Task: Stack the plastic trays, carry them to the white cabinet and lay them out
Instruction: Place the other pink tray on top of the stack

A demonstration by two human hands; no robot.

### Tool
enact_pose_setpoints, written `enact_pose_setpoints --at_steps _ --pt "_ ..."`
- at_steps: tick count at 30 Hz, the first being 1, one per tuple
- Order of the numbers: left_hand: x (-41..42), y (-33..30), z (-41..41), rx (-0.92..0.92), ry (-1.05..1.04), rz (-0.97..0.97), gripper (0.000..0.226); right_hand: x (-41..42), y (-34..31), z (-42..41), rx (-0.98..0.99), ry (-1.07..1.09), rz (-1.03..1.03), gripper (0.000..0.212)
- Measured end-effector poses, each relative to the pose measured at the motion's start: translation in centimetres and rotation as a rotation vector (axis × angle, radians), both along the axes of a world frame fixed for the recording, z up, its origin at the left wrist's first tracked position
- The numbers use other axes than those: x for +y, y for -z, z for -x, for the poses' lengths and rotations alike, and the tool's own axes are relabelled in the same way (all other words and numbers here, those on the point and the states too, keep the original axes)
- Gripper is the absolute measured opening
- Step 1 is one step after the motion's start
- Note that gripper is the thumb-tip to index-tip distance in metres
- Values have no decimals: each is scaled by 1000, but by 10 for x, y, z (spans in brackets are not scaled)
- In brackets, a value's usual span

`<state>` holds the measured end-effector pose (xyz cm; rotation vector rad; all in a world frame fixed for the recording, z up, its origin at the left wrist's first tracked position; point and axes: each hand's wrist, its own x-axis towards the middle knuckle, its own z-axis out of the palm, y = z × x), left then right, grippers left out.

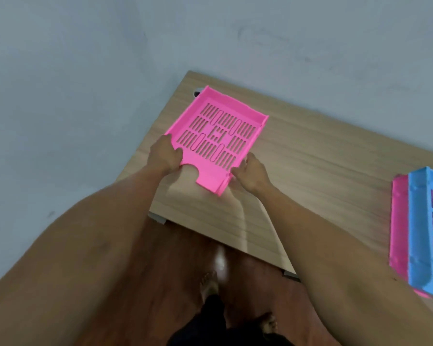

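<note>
A pink slotted plastic tray point(218, 136) lies near the far left corner of the wooden table point(323, 156), turned at an angle. My left hand point(164, 156) grips its near left corner, thumb on the tray floor. My right hand point(250, 171) holds its near right side wall. At the right edge of the view a blue tray point(425, 228) sits on top of another pink tray point(399, 223), both cut off by the frame.
A pale wall runs behind and to the left of the table. Dark wooden floor and my bare feet point(209, 283) show below the table's near edge. A small dark object point(197, 93) peeks out behind the pink tray's far corner.
</note>
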<state>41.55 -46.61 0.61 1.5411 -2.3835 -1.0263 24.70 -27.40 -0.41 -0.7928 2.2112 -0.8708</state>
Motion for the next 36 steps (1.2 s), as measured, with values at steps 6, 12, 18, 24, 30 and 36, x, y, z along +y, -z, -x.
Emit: enact_pose_setpoints --at_steps 6,12,18,24,30,36 --pt "-25 29 -9 9 8 -17 56 -27 27 -15 -79 107 -80 66" --pt "-27 40 -13 -97 -47 27 59 -33 35 -11 -5 205 -185 56" --pt "-7 50 -20 -111 -61 -49 43 -29 36 4 36 218 -208 35" --pt "9 38 -15 -52 -122 -67 36 -24 28 10 -8 294 -121 27" --pt "20 -5 13 -31 -70 -43 39 -4 -8 34 -7 333 -15 23" --pt "52 -44 51 67 23 -9 36 43 -50 67 90 390 46 27"
